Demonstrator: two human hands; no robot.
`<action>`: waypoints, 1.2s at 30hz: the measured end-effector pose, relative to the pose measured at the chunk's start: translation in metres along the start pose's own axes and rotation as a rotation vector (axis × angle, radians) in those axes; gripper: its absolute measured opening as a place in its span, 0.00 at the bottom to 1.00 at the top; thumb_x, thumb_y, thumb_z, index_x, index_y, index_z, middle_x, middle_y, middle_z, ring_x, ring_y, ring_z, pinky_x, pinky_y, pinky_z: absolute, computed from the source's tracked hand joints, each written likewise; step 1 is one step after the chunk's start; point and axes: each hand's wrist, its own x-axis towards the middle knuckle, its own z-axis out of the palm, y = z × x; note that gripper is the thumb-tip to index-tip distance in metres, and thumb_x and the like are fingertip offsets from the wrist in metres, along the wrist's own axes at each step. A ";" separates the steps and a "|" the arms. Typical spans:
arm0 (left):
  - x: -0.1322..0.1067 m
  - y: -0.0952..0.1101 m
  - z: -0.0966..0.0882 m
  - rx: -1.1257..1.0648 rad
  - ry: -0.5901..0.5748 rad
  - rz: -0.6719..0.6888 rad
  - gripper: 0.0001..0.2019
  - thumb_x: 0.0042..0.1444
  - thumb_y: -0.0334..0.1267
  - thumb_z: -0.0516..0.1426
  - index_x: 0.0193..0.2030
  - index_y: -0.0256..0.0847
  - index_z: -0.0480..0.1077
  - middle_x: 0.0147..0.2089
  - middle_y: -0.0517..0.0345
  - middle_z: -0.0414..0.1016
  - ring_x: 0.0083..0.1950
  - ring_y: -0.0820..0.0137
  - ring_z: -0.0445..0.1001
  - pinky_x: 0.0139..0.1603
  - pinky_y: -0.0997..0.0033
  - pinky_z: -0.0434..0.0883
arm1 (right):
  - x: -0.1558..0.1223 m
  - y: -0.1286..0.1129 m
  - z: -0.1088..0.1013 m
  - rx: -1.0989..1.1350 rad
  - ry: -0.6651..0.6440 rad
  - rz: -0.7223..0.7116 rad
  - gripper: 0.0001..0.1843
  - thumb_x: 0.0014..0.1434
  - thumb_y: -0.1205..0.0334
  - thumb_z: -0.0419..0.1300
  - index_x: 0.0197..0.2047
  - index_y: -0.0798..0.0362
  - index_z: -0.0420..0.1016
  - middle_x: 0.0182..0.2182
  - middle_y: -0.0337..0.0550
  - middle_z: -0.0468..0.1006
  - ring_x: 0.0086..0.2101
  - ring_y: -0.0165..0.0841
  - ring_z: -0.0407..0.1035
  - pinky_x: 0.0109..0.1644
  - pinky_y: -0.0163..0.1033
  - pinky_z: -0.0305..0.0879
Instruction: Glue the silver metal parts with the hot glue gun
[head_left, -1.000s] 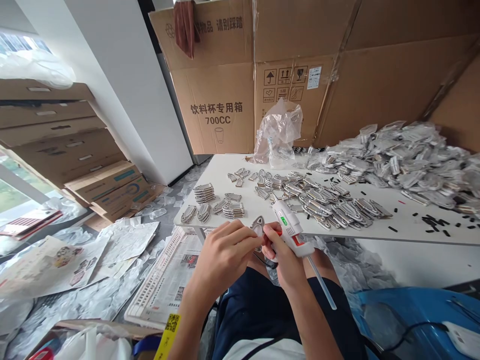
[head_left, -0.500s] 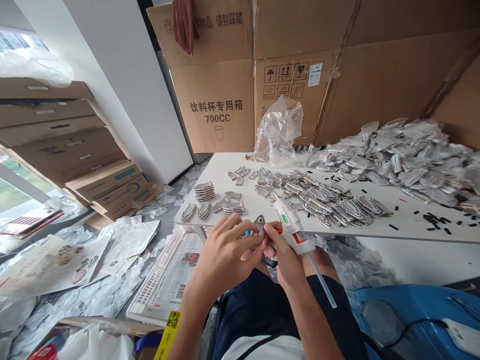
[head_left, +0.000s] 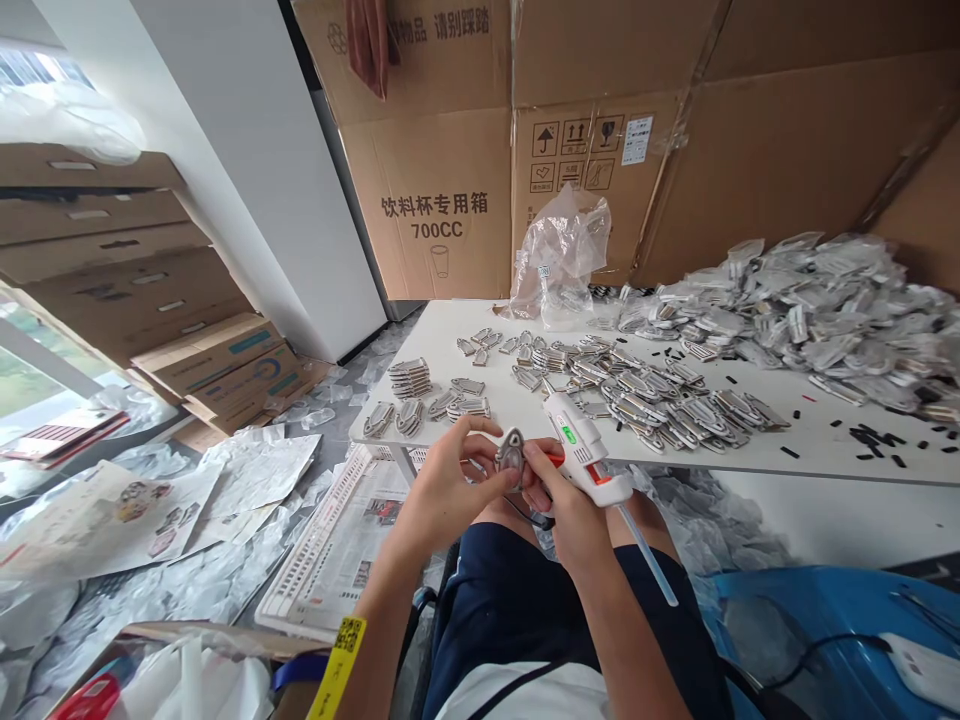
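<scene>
My left hand (head_left: 450, 490) pinches a small grey teardrop-shaped tag (head_left: 511, 450) by its lower edge, holding it up in front of the table edge. My right hand (head_left: 566, 495) grips a white hot glue gun (head_left: 585, 450) with a red trigger and a green light. Its nozzle points up and left, close to the tag, and a long clear glue stick (head_left: 649, 555) runs out of its back. A yellow wristband (head_left: 345, 650) circles my left wrist.
A white table (head_left: 442, 335) carries rows and stacks of similar tags (head_left: 645, 400), small black pieces and a heap of bagged tags (head_left: 810, 320). Cardboard boxes (head_left: 435, 200) stand behind it. Newspaper (head_left: 337, 540) lies on the floor at left, a blue plastic object (head_left: 817, 620) at right.
My left hand has shifted left and its fingers have opened slightly, so more of the tag shows. The glue gun stays close to it. The whole view has drifted slightly upward.
</scene>
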 end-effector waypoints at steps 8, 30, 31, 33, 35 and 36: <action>0.007 0.001 -0.010 -0.403 0.304 0.002 0.14 0.55 0.43 0.75 0.43 0.38 0.82 0.39 0.55 0.84 0.41 0.67 0.79 0.42 0.69 0.78 | -0.002 -0.003 -0.007 -0.089 -0.043 -0.029 0.18 0.65 0.43 0.72 0.43 0.51 0.85 0.27 0.34 0.71 0.19 0.19 0.54 0.24 0.33 0.50; 0.000 0.009 -0.009 -0.429 0.614 0.089 0.14 0.50 0.39 0.77 0.44 0.42 0.88 0.45 0.51 0.87 0.51 0.60 0.83 0.51 0.65 0.81 | -0.014 -0.003 -0.004 -0.466 -0.172 -0.066 0.25 0.68 0.37 0.67 0.34 0.52 0.82 0.22 0.37 0.73 0.22 0.30 0.61 0.30 0.39 0.62; 0.000 0.010 -0.009 -0.418 0.625 0.094 0.13 0.50 0.38 0.76 0.43 0.42 0.88 0.44 0.52 0.88 0.51 0.60 0.83 0.52 0.65 0.80 | -0.015 -0.004 -0.003 -0.488 -0.179 -0.083 0.25 0.68 0.37 0.67 0.33 0.51 0.82 0.21 0.37 0.72 0.23 0.31 0.63 0.30 0.39 0.62; -0.001 0.011 -0.009 -0.410 0.634 0.095 0.13 0.49 0.37 0.76 0.42 0.43 0.88 0.43 0.52 0.88 0.51 0.60 0.84 0.53 0.64 0.80 | -0.015 -0.008 -0.002 -0.525 -0.208 -0.118 0.24 0.69 0.38 0.66 0.33 0.51 0.81 0.23 0.39 0.75 0.27 0.35 0.70 0.33 0.40 0.66; -0.002 0.012 -0.008 -0.420 0.630 0.079 0.13 0.48 0.38 0.77 0.42 0.42 0.87 0.42 0.53 0.88 0.48 0.61 0.84 0.50 0.66 0.81 | -0.016 -0.010 -0.001 -0.556 -0.246 -0.147 0.23 0.71 0.40 0.65 0.33 0.50 0.80 0.28 0.42 0.80 0.31 0.37 0.75 0.38 0.41 0.70; -0.002 0.013 -0.008 -0.429 0.623 0.067 0.14 0.48 0.39 0.77 0.42 0.42 0.87 0.41 0.53 0.88 0.46 0.62 0.84 0.48 0.66 0.81 | -0.016 -0.011 0.000 -0.570 -0.261 -0.162 0.23 0.72 0.41 0.64 0.33 0.50 0.80 0.30 0.43 0.81 0.33 0.38 0.76 0.40 0.42 0.71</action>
